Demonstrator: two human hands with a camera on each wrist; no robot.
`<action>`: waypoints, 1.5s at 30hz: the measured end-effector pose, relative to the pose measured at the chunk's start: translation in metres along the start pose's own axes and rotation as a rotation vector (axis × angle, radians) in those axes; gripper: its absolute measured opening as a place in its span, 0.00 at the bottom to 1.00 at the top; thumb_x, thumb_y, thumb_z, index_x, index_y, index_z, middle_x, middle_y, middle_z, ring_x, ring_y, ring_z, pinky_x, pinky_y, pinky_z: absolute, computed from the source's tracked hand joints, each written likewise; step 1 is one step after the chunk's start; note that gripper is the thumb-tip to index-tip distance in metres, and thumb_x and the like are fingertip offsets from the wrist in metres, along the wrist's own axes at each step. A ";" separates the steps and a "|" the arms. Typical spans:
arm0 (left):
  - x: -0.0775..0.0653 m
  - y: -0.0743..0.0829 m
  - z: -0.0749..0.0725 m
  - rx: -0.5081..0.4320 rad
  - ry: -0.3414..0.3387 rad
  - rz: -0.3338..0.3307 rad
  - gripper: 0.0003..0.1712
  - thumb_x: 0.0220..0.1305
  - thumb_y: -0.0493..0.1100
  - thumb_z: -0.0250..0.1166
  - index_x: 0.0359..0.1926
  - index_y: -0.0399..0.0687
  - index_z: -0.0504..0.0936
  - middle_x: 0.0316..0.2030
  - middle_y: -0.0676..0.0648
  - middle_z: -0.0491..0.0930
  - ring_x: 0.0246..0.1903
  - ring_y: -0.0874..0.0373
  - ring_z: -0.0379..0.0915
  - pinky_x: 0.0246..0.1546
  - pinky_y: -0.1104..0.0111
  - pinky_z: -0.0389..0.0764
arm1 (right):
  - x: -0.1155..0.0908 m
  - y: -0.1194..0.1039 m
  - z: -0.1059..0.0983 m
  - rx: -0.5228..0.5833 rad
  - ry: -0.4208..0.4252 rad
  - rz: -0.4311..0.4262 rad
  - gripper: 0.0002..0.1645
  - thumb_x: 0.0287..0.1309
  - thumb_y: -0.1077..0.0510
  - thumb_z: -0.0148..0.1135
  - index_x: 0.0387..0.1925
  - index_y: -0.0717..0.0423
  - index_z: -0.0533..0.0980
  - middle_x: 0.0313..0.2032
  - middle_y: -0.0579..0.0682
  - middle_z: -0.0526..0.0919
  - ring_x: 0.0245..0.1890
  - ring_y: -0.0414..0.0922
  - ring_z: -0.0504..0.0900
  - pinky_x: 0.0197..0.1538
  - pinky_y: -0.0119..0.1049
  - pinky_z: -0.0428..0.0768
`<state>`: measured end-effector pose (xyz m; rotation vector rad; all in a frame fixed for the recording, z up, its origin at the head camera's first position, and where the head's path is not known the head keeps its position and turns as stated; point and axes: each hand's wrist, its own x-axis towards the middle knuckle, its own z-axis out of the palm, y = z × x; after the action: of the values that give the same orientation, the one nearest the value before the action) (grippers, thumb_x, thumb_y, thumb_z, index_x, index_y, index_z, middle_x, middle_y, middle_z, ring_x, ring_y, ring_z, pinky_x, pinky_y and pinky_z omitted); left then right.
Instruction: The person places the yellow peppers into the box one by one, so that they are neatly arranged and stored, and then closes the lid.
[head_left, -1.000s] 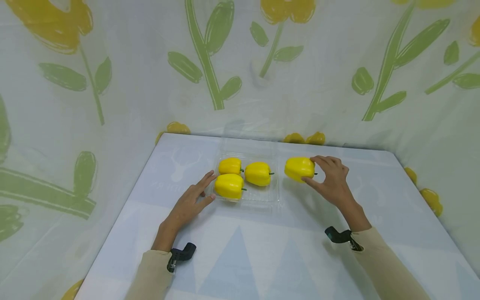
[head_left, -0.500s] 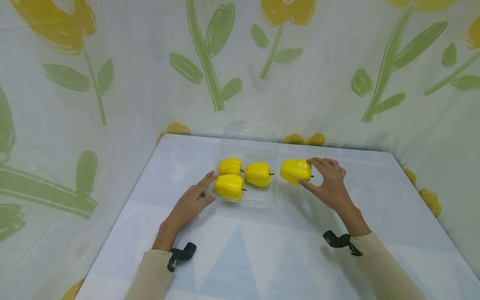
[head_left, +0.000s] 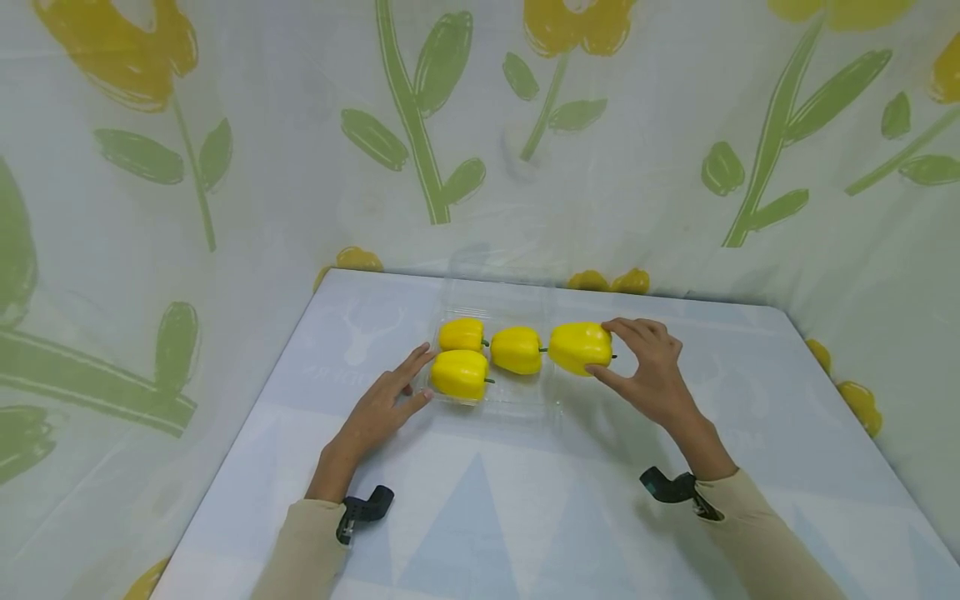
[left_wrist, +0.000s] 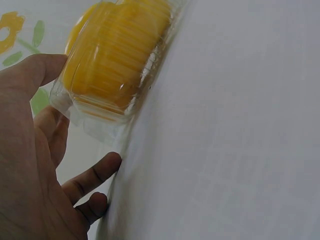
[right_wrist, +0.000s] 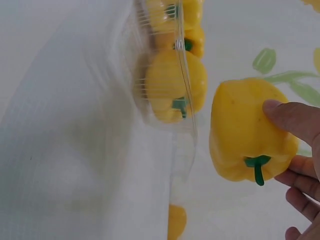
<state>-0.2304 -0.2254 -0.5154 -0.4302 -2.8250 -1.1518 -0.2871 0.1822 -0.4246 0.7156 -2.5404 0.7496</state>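
Note:
My right hand (head_left: 656,375) pinches a yellow bell pepper (head_left: 581,348) between thumb and fingers. It is held up at the right edge of a clear plastic box (head_left: 517,400); its green stem (right_wrist: 258,169) faces my wrist. Inside the box lie three more yellow bell peppers: one at back left (head_left: 461,334), one at front left (head_left: 458,375), one to the right (head_left: 515,350). My left hand (head_left: 378,412) rests at the box's left side, fingers spread. In the left wrist view, the thumb (left_wrist: 47,67) touches the box rim, and another finger shows behind the clear wall.
The box's clear lid (head_left: 498,293) stands open behind it, near the table's back edge. Beyond the white and pale blue table (head_left: 600,517) hangs a flower-printed cloth (head_left: 637,192). Each wrist wears a black camera mount.
My right hand has carried the yellow bell pepper left, from beside the box to its right edge. My left hand and the peppers in the box have stayed in place.

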 end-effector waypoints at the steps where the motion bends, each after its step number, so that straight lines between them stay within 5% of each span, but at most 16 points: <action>1: 0.000 0.000 0.000 0.000 -0.001 -0.002 0.37 0.73 0.63 0.54 0.78 0.71 0.54 0.77 0.66 0.46 0.40 0.58 0.64 0.39 0.60 0.68 | 0.000 -0.001 0.000 0.001 0.000 -0.004 0.39 0.44 0.53 0.83 0.58 0.58 0.77 0.58 0.59 0.78 0.59 0.58 0.65 0.51 0.62 0.54; 45: 0.000 -0.001 -0.001 -0.009 0.004 0.007 0.37 0.73 0.63 0.54 0.78 0.71 0.55 0.77 0.67 0.46 0.40 0.58 0.65 0.38 0.60 0.68 | 0.004 -0.039 0.043 0.072 -0.061 -0.072 0.39 0.45 0.49 0.82 0.59 0.52 0.77 0.56 0.51 0.79 0.59 0.53 0.66 0.53 0.60 0.54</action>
<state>-0.2307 -0.2267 -0.5158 -0.4379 -2.8142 -1.1628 -0.2774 0.1273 -0.4412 0.8611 -2.5381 0.8105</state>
